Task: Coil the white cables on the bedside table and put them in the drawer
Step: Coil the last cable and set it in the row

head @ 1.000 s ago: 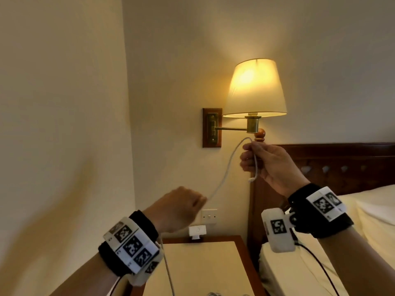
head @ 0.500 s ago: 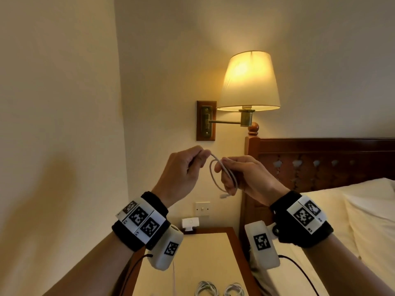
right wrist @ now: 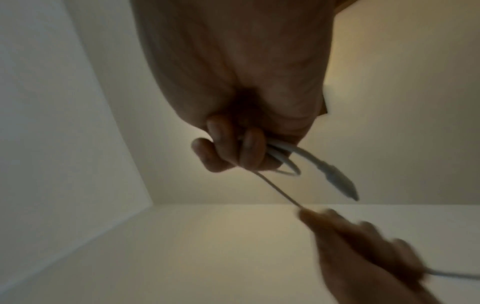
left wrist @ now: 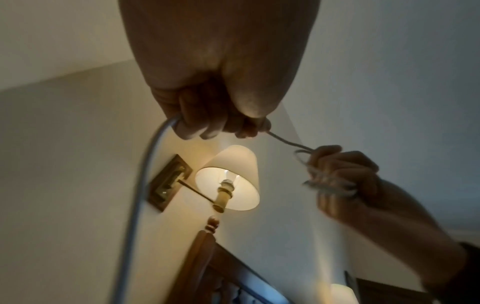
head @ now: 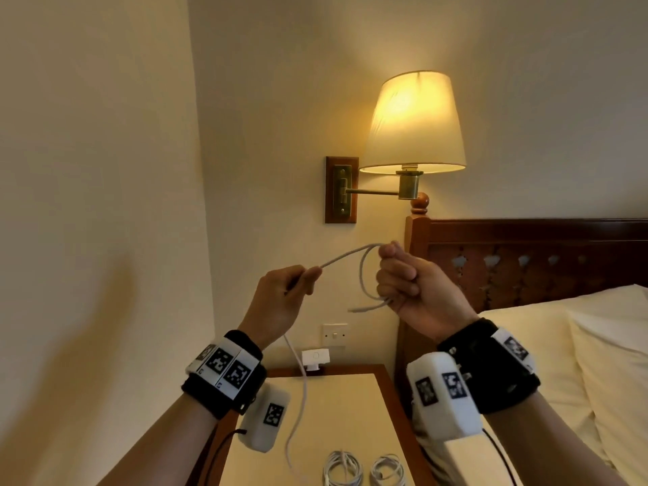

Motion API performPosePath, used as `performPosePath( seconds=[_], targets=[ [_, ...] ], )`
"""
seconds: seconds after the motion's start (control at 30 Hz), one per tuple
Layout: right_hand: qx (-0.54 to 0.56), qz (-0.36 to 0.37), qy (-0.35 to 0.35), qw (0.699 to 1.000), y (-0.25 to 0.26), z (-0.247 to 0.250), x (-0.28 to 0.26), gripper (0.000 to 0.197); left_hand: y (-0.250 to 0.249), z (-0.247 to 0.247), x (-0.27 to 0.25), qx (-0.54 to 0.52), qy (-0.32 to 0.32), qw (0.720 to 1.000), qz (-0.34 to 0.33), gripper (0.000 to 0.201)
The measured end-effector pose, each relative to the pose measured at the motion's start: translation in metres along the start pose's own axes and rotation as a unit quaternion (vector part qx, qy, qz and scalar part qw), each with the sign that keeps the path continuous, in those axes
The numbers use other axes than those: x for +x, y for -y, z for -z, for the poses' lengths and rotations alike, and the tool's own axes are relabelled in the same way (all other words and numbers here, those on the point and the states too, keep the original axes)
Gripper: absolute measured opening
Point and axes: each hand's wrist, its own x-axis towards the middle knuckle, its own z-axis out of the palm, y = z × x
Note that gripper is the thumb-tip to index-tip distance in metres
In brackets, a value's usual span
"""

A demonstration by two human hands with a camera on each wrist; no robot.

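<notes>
Two coiled cables (head: 363, 468) lie on the bedside table (head: 345, 412), seen from the head only. Above, the left hand (head: 280, 299) pinches the white cable (head: 345, 256); the right hand (head: 413, 287) clutches its loops. The right wrist shows its plug end (right wrist: 337, 176).

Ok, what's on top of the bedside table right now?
Two coiled white cables lie at the bedside table near edge; the cable being wound trails down over it. Its nearest part is out of frame.

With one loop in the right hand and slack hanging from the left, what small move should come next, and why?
Probably the left hand should carry its stretch of white cable over to the right hand for another loop: the tail hangs to the bedside table.
</notes>
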Motion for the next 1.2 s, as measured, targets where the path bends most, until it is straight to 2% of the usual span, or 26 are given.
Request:
performPosePath(
  seconds=[0.2,0.27,0.33,0.37,0.4,0.47,0.5,0.6,0.63,0.7,0.77,0.87,0.93,1.03,1.2],
  targets=[
    [-0.006,-0.021,0.007,1.0,0.005,0.009,-0.002,0.026,0.035,-0.004,-0.034,-0.038,0.035,0.996,0.066,0.028],
    [-0.01,-0.016,-0.011,1.0,0.003,0.009,-0.002,0.027,0.041,-0.011,-0.044,-0.054,0.051,0.991,0.115,0.029],
    [-0.004,-0.003,-0.038,0.999,0.006,0.01,-0.002,0.028,0.04,-0.018,-0.056,-0.126,0.102,0.965,0.204,0.03],
    [-0.001,0.003,-0.049,0.999,0.008,0.01,-0.002,0.029,0.039,-0.02,-0.064,-0.14,0.124,0.956,0.226,0.031],
    [-0.005,0.006,-0.057,0.998,0.01,0.011,-0.003,0.028,0.039,-0.022,-0.071,-0.118,0.13,0.959,0.224,0.032],
    [-0.049,0.005,-0.067,0.997,0.008,0.013,-0.003,0.026,0.037,-0.025,-0.08,0.017,0.116,0.98,0.162,0.038],
    [-0.089,0.003,-0.067,0.994,0.005,0.014,-0.003,0.026,0.032,-0.025,-0.082,0.081,0.128,0.98,0.128,0.041],
    [-0.211,0.002,-0.061,0.976,-0.012,0.01,-0.002,0.03,-0.001,-0.024,-0.08,0.156,0.219,0.963,0.009,0.04],
    [-0.242,-0.002,-0.057,0.969,-0.017,0.008,-0.002,0.03,-0.013,-0.023,-0.078,0.168,0.224,0.959,-0.044,0.037],
    [-0.299,-0.01,-0.046,0.953,-0.025,0.005,-0.005,0.03,-0.03,-0.017,-0.073,0.176,0.18,0.959,-0.133,0.03],
    [-0.353,-0.015,-0.031,0.935,-0.031,0.002,-0.01,0.032,-0.039,-0.009,-0.066,0.178,0.116,0.959,-0.185,0.024],
    [-0.415,-0.023,-0.012,0.909,-0.038,0.001,-0.016,0.035,-0.04,-0.002,-0.058,0.193,0.039,0.958,-0.21,0.02],
    [-0.417,-0.027,0.004,0.909,-0.044,0.001,-0.019,0.036,-0.036,-0.002,-0.052,0.214,0.002,0.955,-0.207,0.019],
    [-0.34,-0.054,0.022,0.939,-0.053,0.006,-0.02,0.036,-0.024,-0.008,-0.049,0.221,-0.02,0.96,-0.17,0.028],
    [-0.191,-0.1,0.039,0.976,-0.054,0.01,-0.019,0.028,-0.004,-0.02,-0.051,0.156,-0.023,0.981,-0.112,0.035]
  ],
)
